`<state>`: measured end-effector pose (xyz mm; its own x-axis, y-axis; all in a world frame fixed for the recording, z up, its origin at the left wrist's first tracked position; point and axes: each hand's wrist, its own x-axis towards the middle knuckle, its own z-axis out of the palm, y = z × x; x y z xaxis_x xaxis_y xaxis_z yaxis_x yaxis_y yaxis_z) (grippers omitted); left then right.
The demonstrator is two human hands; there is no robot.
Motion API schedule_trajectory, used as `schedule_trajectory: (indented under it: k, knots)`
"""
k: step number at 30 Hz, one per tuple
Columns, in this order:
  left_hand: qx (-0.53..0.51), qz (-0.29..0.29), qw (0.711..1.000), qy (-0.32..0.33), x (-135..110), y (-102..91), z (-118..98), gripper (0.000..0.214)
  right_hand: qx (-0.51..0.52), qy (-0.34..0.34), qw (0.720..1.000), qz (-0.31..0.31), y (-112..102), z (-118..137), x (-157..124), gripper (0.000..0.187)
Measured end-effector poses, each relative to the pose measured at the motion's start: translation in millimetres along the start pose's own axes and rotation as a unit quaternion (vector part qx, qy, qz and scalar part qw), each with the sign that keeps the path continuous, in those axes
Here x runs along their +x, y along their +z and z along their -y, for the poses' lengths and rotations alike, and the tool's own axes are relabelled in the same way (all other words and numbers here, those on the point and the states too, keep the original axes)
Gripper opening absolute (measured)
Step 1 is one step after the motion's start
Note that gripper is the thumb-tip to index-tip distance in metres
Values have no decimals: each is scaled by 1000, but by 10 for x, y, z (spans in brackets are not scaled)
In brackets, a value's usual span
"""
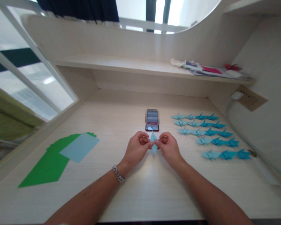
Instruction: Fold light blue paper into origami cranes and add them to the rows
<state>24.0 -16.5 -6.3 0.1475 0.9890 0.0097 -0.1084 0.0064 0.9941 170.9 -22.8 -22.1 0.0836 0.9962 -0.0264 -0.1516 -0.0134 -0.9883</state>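
Note:
A small light-blue folded paper piece [154,143], shaped like a narrow diamond, is held upright above the desk. My left hand [137,147] pinches its left side and my right hand [168,147] pinches its right side, fingers curled on both. A metal bracelet [118,173] sits on my left wrist. Just behind the hands a phone [152,120] lies flat on the desk. To the right, several finished blue paper cranes [210,134] are laid out in rows.
Green paper sheets [48,162] with a light-blue sheet [80,147] on top lie at the left of the desk. A shelf [121,64] above holds papers [210,71] at its right end. A wall socket [249,98] with a plug and cable is on the right wall.

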Motion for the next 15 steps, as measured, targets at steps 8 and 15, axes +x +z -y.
schedule_trajectory:
  k: [8, 15]
  knots:
    - [-23, 43, 998, -42, 38, -25, 29, 41, -61, -12, 997, 43, -10, 57, -47, 36]
    - [35, 43, 998, -15, 52, -51, 27, 19, -38, -3, 997, 62, 7, 18, -53, 39]
